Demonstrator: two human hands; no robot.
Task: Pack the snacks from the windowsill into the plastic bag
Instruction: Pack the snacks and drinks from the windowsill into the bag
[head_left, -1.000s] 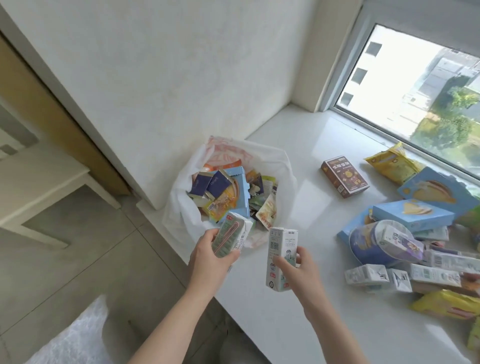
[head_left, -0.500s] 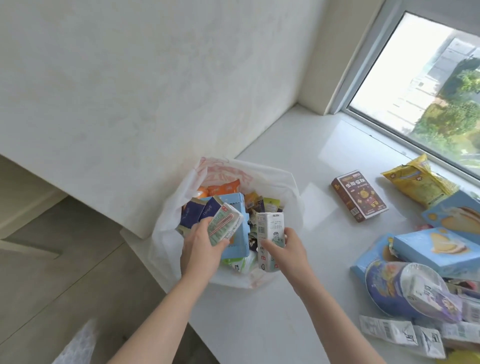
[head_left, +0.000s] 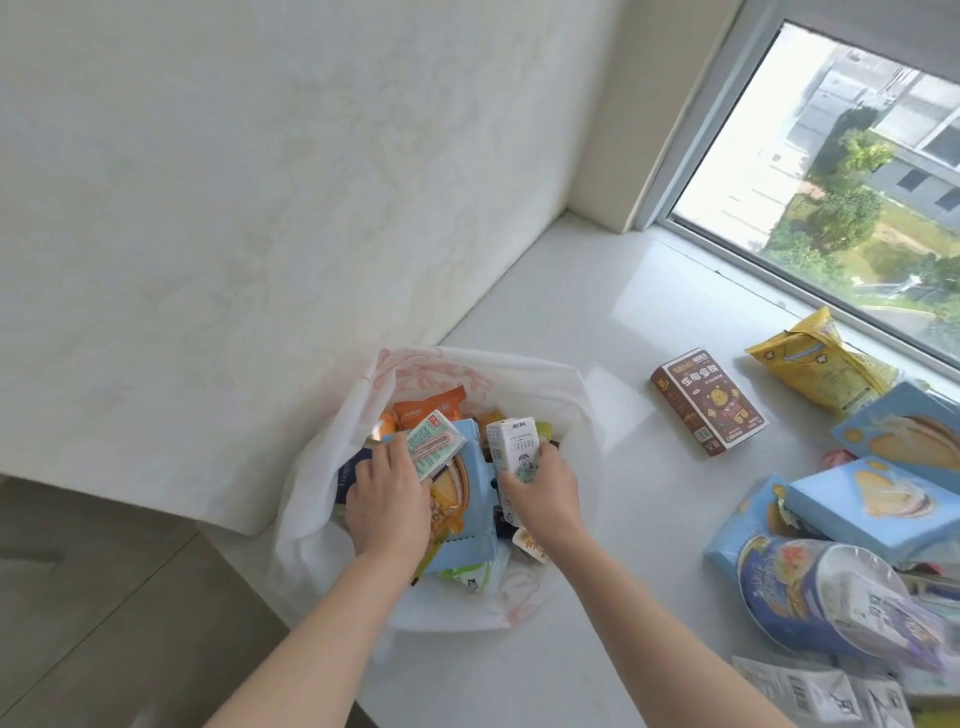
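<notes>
A white plastic bag (head_left: 566, 395) stands open at the left end of the windowsill (head_left: 597, 312), holding several snack packs and a light blue box (head_left: 475, 467). Over the bag's mouth, my left hand (head_left: 387, 506) grips a small pale green carton (head_left: 434, 449). My right hand (head_left: 543, 496) holds a small white carton (head_left: 514, 447) upright just beside it, inside the bag's opening. Loose snacks lie to the right: a brown box (head_left: 709, 400), a yellow bag (head_left: 821, 371), blue boxes (head_left: 872, 501) and a round blue tub (head_left: 795, 592).
A white wall (head_left: 260, 208) rises right behind the bag. The window (head_left: 857, 171) runs along the sill's far side. The sill's front edge drops to a grey floor (head_left: 104, 623) at the lower left. Flat white packets (head_left: 810, 691) lie at the lower right.
Both hands have moved forward from in front of the bag to over its mouth, carrying the two cartons down among the packed snacks.
</notes>
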